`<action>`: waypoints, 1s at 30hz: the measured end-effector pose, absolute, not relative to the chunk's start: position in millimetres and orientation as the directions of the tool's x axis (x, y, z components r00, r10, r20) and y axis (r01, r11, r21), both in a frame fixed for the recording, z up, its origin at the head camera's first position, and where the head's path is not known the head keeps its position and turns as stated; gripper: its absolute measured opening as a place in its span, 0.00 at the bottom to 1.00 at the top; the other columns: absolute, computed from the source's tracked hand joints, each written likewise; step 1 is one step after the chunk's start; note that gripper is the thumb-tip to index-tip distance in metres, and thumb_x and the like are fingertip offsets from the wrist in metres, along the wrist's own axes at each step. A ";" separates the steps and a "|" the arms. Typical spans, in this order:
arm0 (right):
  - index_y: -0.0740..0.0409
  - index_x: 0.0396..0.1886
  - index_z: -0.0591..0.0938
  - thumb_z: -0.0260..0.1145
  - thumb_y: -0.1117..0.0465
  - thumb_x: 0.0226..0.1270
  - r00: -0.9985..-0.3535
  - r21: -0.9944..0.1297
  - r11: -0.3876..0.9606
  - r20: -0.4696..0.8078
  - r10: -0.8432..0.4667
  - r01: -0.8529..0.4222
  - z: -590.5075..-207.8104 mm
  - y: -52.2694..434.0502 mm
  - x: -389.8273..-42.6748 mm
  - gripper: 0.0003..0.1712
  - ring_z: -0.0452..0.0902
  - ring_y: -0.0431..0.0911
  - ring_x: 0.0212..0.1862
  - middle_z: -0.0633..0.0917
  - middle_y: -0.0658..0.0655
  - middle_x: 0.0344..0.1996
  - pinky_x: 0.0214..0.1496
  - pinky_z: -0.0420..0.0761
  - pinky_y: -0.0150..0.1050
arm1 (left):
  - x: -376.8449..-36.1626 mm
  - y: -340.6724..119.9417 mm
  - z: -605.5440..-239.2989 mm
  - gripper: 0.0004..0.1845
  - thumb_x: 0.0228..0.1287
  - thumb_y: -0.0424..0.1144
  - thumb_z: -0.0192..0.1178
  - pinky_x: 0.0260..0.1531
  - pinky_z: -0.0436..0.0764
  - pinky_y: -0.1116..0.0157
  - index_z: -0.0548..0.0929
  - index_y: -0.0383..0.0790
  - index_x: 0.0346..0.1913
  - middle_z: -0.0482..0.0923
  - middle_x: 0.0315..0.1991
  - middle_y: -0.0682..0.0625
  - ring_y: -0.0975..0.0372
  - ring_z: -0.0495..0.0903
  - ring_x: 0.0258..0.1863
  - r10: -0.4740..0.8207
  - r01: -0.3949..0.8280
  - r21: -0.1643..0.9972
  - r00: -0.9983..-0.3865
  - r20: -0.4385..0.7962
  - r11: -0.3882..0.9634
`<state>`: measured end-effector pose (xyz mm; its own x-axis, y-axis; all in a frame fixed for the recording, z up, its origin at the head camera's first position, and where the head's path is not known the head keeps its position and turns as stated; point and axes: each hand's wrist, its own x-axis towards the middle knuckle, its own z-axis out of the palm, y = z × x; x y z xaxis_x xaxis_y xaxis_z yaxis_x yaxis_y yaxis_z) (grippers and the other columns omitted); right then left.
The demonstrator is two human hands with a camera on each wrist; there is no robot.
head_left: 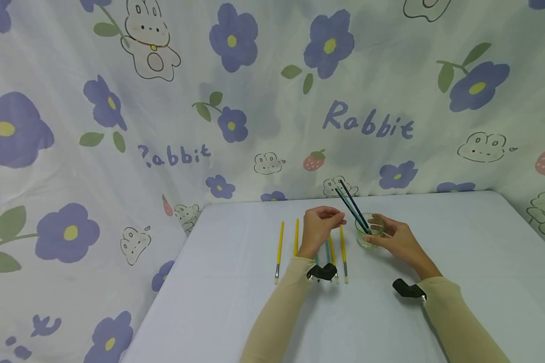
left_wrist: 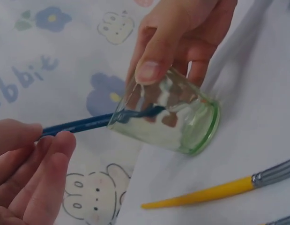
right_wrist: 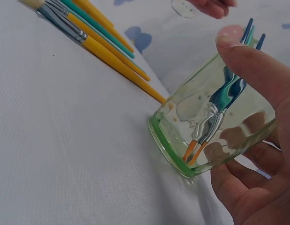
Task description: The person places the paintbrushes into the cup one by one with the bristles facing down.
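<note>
A small clear glass [head_left: 368,236] with a green tint stands on the white table. My right hand [head_left: 392,238] grips it from the right, with the thumb [left_wrist: 152,65] on its rim [right_wrist: 215,126]. Two brushes [head_left: 351,204], one dark blue and one teal, stand in the glass bristles down [right_wrist: 201,140] and lean up to the left. My left hand [head_left: 331,219] hovers just left of the glass with loosely curled fingers [left_wrist: 41,173]. It holds nothing, and its fingertips [right_wrist: 212,5] are apart from the handle ends. The blue handle [left_wrist: 81,124] passes close by them.
Several yellow brushes [head_left: 279,249] and a teal one [right_wrist: 95,28] lie side by side on the table left of the glass, partly under my left hand. One yellow handle [left_wrist: 205,194] lies close to the glass. A floral cloth backdrop [head_left: 254,101] rises behind the table.
</note>
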<state>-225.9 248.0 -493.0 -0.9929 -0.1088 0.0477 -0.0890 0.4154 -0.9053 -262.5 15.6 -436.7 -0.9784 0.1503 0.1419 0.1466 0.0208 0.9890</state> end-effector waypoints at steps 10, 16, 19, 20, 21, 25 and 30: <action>0.57 0.82 0.61 0.75 0.42 0.65 -0.991 -0.907 0.408 0.056 -0.121 -0.101 -494.0 249.1 -225.6 0.54 0.70 0.67 0.74 0.75 0.65 0.73 0.74 0.72 0.64 | -264.2 -27.8 -421.6 0.11 0.65 0.39 0.71 0.38 0.91 0.62 0.88 0.35 0.45 0.91 0.40 0.41 0.52 0.92 0.36 0.145 0.193 0.945 -0.977 0.160 0.263; 0.56 0.82 0.60 0.74 0.42 0.65 -0.990 -0.908 0.405 0.060 -0.124 -0.106 -493.5 250.1 -225.2 0.54 0.68 0.68 0.75 0.75 0.65 0.73 0.74 0.72 0.65 | -271.2 -67.5 -422.9 0.13 0.66 0.39 0.70 0.36 0.91 0.63 0.88 0.33 0.48 0.90 0.41 0.39 0.53 0.91 0.35 0.097 0.203 0.924 -0.979 0.181 0.323; 0.56 0.82 0.60 0.74 0.43 0.66 -0.991 -0.906 0.411 0.057 -0.121 -0.102 -492.9 250.1 -224.9 0.53 0.67 0.68 0.75 0.74 0.65 0.73 0.74 0.72 0.65 | -272.7 -85.4 -425.2 0.13 0.66 0.38 0.71 0.34 0.91 0.65 0.88 0.32 0.48 0.90 0.41 0.38 0.52 0.91 0.35 0.061 0.187 0.926 -0.982 0.177 0.329; 0.56 0.82 0.60 0.74 0.43 0.66 -0.991 -0.906 0.412 0.055 -0.119 -0.100 -492.8 250.1 -224.8 0.53 0.67 0.68 0.75 0.74 0.65 0.73 0.74 0.72 0.65 | -273.3 -90.7 -426.4 0.13 0.66 0.38 0.71 0.34 0.91 0.65 0.88 0.32 0.48 0.90 0.41 0.39 0.53 0.91 0.34 0.047 0.179 0.926 -0.984 0.174 0.332; 0.57 0.82 0.60 0.74 0.42 0.66 -0.992 -0.905 0.415 0.054 -0.117 -0.099 -492.8 250.0 -224.7 0.53 0.66 0.68 0.75 0.74 0.65 0.73 0.74 0.72 0.65 | -273.7 -95.7 -427.6 0.13 0.66 0.38 0.71 0.33 0.91 0.65 0.88 0.32 0.48 0.90 0.41 0.38 0.53 0.91 0.33 0.033 0.173 0.927 -0.985 0.172 0.333; 0.56 0.82 0.60 0.74 0.41 0.65 -0.993 -0.902 0.421 0.048 -0.112 -0.092 -493.2 249.8 -224.5 0.54 0.66 0.69 0.76 0.74 0.66 0.73 0.74 0.72 0.65 | -275.4 -112.6 -433.1 0.14 0.66 0.37 0.70 0.34 0.92 0.63 0.87 0.30 0.48 0.89 0.40 0.37 0.54 0.90 0.31 -0.029 0.126 0.932 -0.989 0.144 0.339; 0.57 0.82 0.60 0.75 0.41 0.65 -0.992 -0.906 0.412 0.052 -0.119 -0.097 -494.3 250.2 -225.3 0.54 0.66 0.69 0.76 0.74 0.65 0.73 0.74 0.72 0.64 | -276.4 -128.1 -444.0 0.14 0.66 0.36 0.70 0.33 0.91 0.64 0.87 0.30 0.48 0.89 0.39 0.37 0.56 0.89 0.29 -0.102 0.023 0.921 -0.992 0.068 0.389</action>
